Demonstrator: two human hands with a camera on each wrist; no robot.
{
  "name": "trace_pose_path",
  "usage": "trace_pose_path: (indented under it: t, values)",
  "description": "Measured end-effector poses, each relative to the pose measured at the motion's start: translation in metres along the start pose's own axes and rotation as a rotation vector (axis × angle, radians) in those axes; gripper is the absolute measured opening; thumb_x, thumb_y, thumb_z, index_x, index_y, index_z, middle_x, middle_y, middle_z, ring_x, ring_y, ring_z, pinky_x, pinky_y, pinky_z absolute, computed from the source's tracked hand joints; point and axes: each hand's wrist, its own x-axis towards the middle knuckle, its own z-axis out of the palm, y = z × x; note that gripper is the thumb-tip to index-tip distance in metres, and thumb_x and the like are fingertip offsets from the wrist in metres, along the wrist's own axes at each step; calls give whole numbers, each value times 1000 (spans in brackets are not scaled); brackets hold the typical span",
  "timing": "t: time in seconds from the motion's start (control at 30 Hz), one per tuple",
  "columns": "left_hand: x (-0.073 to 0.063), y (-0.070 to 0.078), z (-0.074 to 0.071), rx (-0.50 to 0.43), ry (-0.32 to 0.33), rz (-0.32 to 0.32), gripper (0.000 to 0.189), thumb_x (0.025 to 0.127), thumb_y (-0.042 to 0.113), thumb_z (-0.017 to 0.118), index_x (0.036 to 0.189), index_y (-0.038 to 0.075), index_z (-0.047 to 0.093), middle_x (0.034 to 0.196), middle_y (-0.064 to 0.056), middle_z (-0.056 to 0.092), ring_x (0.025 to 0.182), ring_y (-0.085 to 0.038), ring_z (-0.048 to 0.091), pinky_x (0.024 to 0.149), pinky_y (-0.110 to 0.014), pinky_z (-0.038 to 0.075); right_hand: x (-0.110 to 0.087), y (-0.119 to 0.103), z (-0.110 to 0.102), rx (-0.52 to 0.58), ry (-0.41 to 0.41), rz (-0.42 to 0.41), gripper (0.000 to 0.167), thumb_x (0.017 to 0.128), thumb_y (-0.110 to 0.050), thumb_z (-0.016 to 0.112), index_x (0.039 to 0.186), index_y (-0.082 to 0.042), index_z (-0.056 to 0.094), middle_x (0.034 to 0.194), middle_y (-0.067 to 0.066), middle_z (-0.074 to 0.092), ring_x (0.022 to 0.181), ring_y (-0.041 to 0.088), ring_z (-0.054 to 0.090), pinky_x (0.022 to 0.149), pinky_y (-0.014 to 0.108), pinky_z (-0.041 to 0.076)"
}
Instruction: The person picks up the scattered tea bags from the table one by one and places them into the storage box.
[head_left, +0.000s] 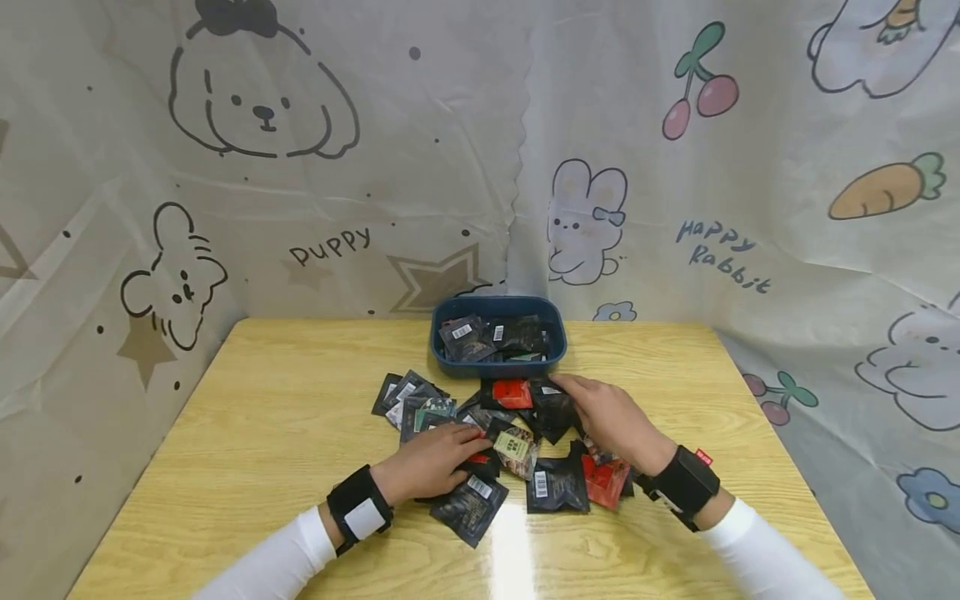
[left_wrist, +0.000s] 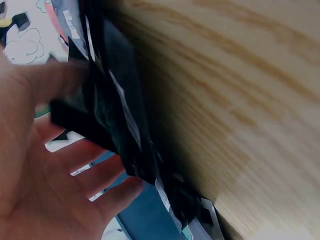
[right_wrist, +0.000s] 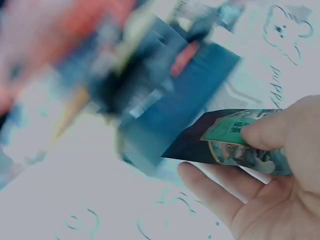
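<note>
My left hand [head_left: 431,462] lies over the near left part of a pile of small sachets, fingers stretched across them. In the left wrist view, several dark sachets [left_wrist: 120,100] stand close against the thumb and fingertips, and a dark flap lies between thumb and index finger. My right hand [head_left: 611,417] is at the right of the pile, just in front of the blue tub [head_left: 498,369]. The right wrist view shows it pinching a black sachet with a green label [right_wrist: 230,130] between thumb and fingers. That view is blurred beyond the sachet.
Black sachets with white barcode labels lie in the tub, at the table's back edge. Loose on the table are a barcode sachet [head_left: 557,485], a red sachet [head_left: 603,482] and a pale-labelled sachet [head_left: 513,448]. A cartoon-printed curtain [head_left: 420,125] stands behind the wooden table [head_left: 300,392].
</note>
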Motion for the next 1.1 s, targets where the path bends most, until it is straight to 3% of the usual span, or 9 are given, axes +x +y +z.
trace_pose_path:
  t: [0.13,0.3,0.57,0.67,0.87,1.0,1.1]
  values:
    - [-2,1,-1,46,41,7,47,100,25,61,146,20,53,146,-4,57,132,-22,56,109,-40,48,20,6,-20,-2,59,-49,46,99,-4,56,144,-12,53,132,15,66,104,32,70,84,43,60]
    - [-5,4,-2,51,96,11,40,103,18,55,143,19,57,136,-2,65,115,-19,67,90,-36,59,53,18,-29,5,104,-81,42,102,-7,53,144,-12,54,134,15,64,111,33,68,88,46,58]
    - [-9,12,-6,9,108,9,41,104,16,51,145,20,55,135,1,66,112,-17,69,88,-37,59,99,33,-7,9,115,-132,41,102,-6,51,142,-12,56,135,14,64,111,33,67,88,47,58]
    - [-10,16,-8,-6,124,27,40,104,15,52,143,19,57,132,1,68,109,-16,70,86,-35,59,111,38,6,20,52,-91,40,104,-12,49,143,-13,55,140,14,60,119,33,64,92,47,56]
    - [-17,18,-18,-35,148,29,41,103,13,53,144,18,55,134,-1,67,111,-17,69,89,-34,59,111,43,21,46,-182,-15,51,102,-24,58,150,-10,46,152,20,46,131,38,54,102,51,50]
    - [-21,9,-38,-41,212,2,46,100,8,58,144,16,54,135,-4,66,108,-19,70,88,-35,59,98,37,22,0,-132,-72,51,99,-23,64,146,-9,51,147,19,52,126,36,58,103,49,51]
    - [-21,-3,-55,-22,274,-36,53,96,5,63,147,16,51,136,-7,65,103,-21,71,82,-36,60,85,28,19,-25,-42,-155,41,95,-21,68,134,-8,62,129,14,62,108,29,65,91,41,56]
